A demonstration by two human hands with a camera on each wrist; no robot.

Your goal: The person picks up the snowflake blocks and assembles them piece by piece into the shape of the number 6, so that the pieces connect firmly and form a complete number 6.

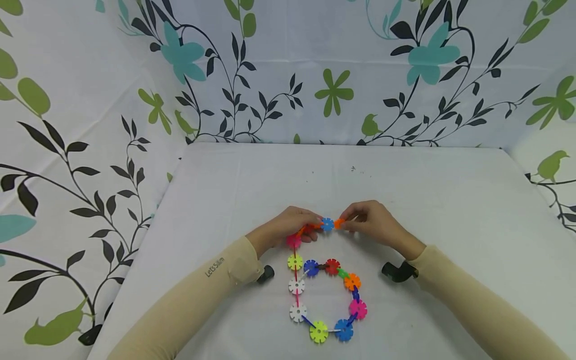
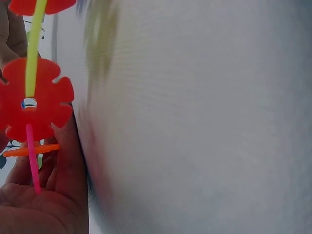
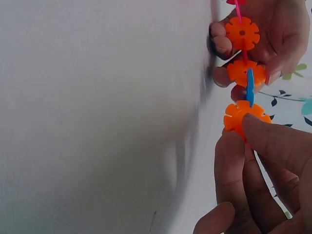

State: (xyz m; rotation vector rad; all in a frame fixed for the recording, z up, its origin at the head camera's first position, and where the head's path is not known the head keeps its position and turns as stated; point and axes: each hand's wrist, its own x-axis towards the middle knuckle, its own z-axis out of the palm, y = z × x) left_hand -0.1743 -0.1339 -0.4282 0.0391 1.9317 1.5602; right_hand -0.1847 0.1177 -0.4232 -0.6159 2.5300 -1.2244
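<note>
A chain of notched, flower-shaped plastic discs runs from a loop on the table up to both hands. My right hand (image 1: 377, 220) pinches an orange disc (image 3: 235, 117) at the chain's end between thumb and fingertips. Slotted into that disc is a light blue disc (image 1: 327, 224), which joins it to another orange disc (image 3: 239, 73). My left hand (image 1: 294, 222) holds this second orange disc at its edge. More discs, among them a red disc (image 2: 48, 87) and a pink disc (image 1: 294, 241), hang along the left palm.
Lower on the white table (image 1: 450, 200) lies the chain's loop, with white, yellow, blue, pink, orange and red discs; a yellow disc (image 1: 319, 332) is nearest. Dark wrist cameras (image 1: 399, 272) sit by both sleeves. A leaf-patterned cloth (image 1: 279, 50) hangs behind.
</note>
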